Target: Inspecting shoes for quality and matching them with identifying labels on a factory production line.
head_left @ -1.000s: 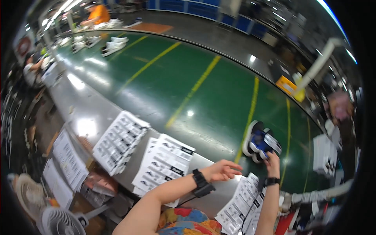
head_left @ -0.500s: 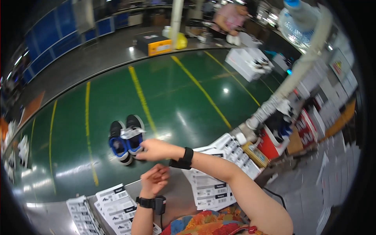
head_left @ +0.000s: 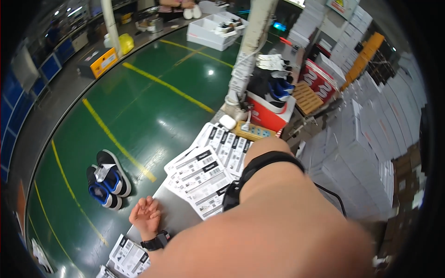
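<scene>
A worker's left hand hangs palm up, fingers loosely curled, near 2 dark shoes with blue linings and white soles, side by side on a glossy green tabletop. The right hand, its fingers hidden and grip impossible to tell, is nearest flat printed paper sheets and 1 oblong yellow power strip. Beyond, 1 red box bears dark footwear; farther off, an open white carton holds sneakers.

Black shoes with blue linings rest side by side on the green tabletop, near my left fingers. White label sheets overlap to the right.
</scene>
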The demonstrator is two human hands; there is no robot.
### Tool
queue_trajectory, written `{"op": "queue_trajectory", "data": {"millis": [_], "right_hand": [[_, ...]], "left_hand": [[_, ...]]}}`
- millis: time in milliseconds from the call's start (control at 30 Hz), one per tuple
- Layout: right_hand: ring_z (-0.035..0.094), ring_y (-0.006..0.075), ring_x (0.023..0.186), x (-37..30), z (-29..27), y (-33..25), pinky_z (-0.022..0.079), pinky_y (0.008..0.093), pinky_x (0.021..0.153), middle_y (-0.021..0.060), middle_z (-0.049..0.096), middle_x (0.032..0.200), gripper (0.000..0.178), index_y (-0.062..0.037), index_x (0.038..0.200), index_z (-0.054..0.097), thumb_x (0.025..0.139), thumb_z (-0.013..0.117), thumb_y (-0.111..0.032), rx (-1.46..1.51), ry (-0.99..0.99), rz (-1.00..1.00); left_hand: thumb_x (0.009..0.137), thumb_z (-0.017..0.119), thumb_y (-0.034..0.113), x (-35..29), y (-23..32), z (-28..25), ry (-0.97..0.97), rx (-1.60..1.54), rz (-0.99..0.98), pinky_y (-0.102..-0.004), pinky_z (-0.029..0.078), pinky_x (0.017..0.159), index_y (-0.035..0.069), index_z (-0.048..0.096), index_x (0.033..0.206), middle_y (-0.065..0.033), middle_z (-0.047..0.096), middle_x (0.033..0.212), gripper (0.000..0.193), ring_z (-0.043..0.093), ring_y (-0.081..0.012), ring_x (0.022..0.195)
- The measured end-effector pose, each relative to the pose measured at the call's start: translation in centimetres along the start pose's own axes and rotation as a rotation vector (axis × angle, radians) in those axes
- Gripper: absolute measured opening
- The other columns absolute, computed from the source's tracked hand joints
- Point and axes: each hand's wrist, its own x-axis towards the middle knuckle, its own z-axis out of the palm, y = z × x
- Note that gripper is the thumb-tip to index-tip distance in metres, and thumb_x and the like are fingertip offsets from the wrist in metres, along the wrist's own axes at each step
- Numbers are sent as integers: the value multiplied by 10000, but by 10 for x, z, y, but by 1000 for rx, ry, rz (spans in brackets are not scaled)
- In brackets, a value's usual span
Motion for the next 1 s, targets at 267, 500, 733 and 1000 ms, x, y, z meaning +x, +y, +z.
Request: {"op": "queue_trajectory", "data": {"millis": [267,500,733,1000], "right_hand": [[650,166,781,-51,-2,1,490,290,606,67,679,880,213,-37,929,648,876,650,-243,-224,140,53],[599,341,675,-209,-96,68,478,456,625,167,622,708,253,-72,789,642,719,656,-315,-1775,-190,776],[573,328,634,-284,-117,135,447,451,559,173,609,711,197,-52,759,632,671,669,-225,-1945,-95,755],[565,325,618,-287,-130,147,448,448,558,171,603,708,174,-56,758,632,669,669,-201,-1724,253,852]], "left_hand": [[854,531,228,14,-20,23,-10,51,-43,-239,369,565,82,438,765,-72,468,948,194,400,-144,768],[848,537,233,48,-51,58,-61,232,-270,-259,375,594,81,460,779,-75,487,942,184,418,-154,776],[843,543,239,53,-55,46,-95,297,-386,-279,380,622,80,482,794,-79,507,936,177,436,-165,785],[837,549,246,47,-45,41,-108,311,-392,-302,386,654,79,508,810,-82,529,929,174,456,-177,795]]}}
